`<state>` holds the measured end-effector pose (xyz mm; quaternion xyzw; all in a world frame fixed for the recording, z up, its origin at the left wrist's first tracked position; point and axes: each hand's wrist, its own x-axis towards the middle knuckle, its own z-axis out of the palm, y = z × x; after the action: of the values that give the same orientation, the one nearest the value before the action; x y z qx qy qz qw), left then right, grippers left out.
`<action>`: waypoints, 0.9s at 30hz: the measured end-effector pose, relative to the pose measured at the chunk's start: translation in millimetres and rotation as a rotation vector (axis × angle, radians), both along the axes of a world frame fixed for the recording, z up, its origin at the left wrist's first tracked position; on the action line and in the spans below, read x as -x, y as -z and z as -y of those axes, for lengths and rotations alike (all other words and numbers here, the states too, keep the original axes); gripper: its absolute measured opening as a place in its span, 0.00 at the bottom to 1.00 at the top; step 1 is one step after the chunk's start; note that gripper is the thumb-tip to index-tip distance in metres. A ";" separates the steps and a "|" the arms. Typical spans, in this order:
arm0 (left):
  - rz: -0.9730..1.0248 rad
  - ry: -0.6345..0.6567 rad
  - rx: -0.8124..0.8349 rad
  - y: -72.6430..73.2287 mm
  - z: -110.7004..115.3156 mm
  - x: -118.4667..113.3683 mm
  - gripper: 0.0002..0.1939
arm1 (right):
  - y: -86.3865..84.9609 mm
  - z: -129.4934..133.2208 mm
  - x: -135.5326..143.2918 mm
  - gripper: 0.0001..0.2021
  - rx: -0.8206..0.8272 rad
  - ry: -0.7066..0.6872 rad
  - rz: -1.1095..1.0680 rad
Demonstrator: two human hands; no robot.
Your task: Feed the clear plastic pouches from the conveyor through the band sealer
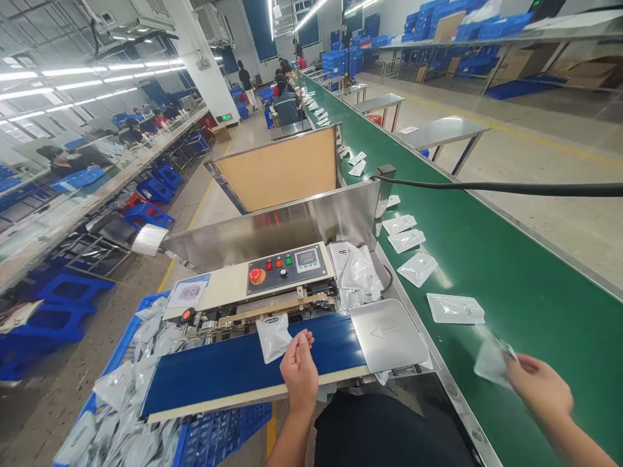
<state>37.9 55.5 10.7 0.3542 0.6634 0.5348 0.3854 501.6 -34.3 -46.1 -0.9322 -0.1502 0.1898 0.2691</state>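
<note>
My left hand (299, 373) is raised over the blue belt (209, 376) of a band sealing machine, fingers curled together with nothing visible in them. Just beside its fingertips, a white pouch (272, 337) stands with its top edge at the machine's sealing band; whether hand and pouch touch, I cannot tell. Over the green conveyor (549, 311), my right hand (540, 389) pinches another white pouch (491, 364), blurred by motion. A flat white pouch (455, 309) lies on the conveyor just beyond it.
Several more pouches (417, 268) line the green conveyor. A metal plate (389, 334) adjoins the blue belt, with piled pouches (357, 275) behind. The control panel (285, 267) faces me. A blue crate (219, 434) of pouches stands lower left. A black cable (496, 187) crosses above the conveyor.
</note>
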 end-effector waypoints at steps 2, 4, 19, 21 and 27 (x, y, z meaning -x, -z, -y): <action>-0.020 0.173 -0.039 -6.3 -6.6 -27.8 0.32 | -22.5 -30.4 27.3 0.15 -0.194 -0.007 -0.071; -0.082 0.389 -0.107 -14.7 -11.9 -57.3 0.27 | -49.2 -53.9 62.7 0.25 -0.403 -0.139 -0.039; 0.028 0.523 0.038 -1.5 -25.2 -88.2 0.29 | -79.5 -87.7 177.4 0.32 -0.444 -0.629 -0.633; 0.106 0.421 0.156 15.1 -35.9 -86.0 0.30 | -65.9 -107.6 184.0 0.29 -0.390 -0.542 -0.639; 0.190 0.249 0.229 36.4 -69.2 -54.3 0.32 | -53.8 -163.7 233.6 0.22 -0.320 -0.563 -0.790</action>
<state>92.2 124.7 -25.7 0.3352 0.6318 0.4349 0.5471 268.0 129.4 7.8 -0.6598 -0.3097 0.5673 0.3832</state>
